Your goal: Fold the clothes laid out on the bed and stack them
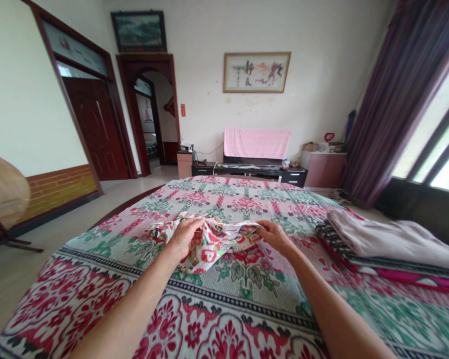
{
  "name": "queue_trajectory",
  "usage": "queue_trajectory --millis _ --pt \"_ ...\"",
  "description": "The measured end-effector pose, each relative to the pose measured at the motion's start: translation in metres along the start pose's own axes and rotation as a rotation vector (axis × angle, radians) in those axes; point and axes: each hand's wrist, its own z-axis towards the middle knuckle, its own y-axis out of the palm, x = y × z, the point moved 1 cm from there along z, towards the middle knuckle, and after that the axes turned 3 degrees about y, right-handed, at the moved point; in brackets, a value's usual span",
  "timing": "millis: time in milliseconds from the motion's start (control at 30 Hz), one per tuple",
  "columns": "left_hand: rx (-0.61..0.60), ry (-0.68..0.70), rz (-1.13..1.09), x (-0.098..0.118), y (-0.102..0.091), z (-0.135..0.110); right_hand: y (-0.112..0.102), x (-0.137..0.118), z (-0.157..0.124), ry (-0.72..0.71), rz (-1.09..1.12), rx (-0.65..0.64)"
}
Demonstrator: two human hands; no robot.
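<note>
A small patterned cloth (213, 242) in white, red and green lies bunched on the flowered bed cover (247, 294). My left hand (185, 237) pinches its upper edge on the left side, fingers closed on the fabric. My right hand (273, 234) grips the same edge on the right, fingers curled around it. The edge is stretched between both hands, slightly lifted off the bed. The rest of the cloth hangs down towards me and spreads left.
Folded bedding (381, 244), pale pink over striped, is stacked at the bed's right. Beyond the bed stands a low black cabinet (247, 172) with a pink towel over it. A round wooden table (3, 192) is at left, purple curtains (392, 109) at right.
</note>
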Motion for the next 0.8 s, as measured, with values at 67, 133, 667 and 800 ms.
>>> queue_trajectory --millis 67,133,667,800 --pt "0.016 -0.002 -0.002 -0.002 -0.004 0.003 0.001 -0.002 -0.002 0.001 -0.005 -0.028" --pt "0.047 -0.004 -0.001 -0.006 -0.01 0.007 0.001 -0.005 -0.004 0.009 0.003 -0.069" --pt "0.073 -0.038 -0.016 -0.018 -0.024 0.02 0.009 -0.005 -0.005 0.02 -0.029 -0.118" --pt "0.076 -0.033 -0.016 -0.021 -0.027 0.024 0.008 -0.004 -0.007 0.039 -0.007 -0.104"
